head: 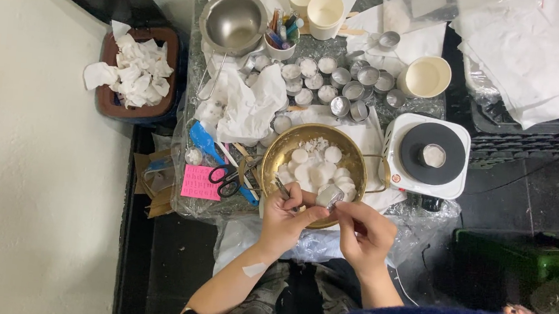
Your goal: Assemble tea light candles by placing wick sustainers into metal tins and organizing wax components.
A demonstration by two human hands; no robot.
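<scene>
Both hands meet at the gold bowl's near rim, at 6 o'clock; the left hand and right hand pinch one small tin candle cup between them; the cup's open end tips toward 2 o'clock; both hands are equally close.

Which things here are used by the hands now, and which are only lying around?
In use:
left hand
right hand
tealight, held between both hands
brass bowl of white wax discs

Lying about:
scissors
hot plate
steel bowl
paper cups
empty tins
bin
</scene>
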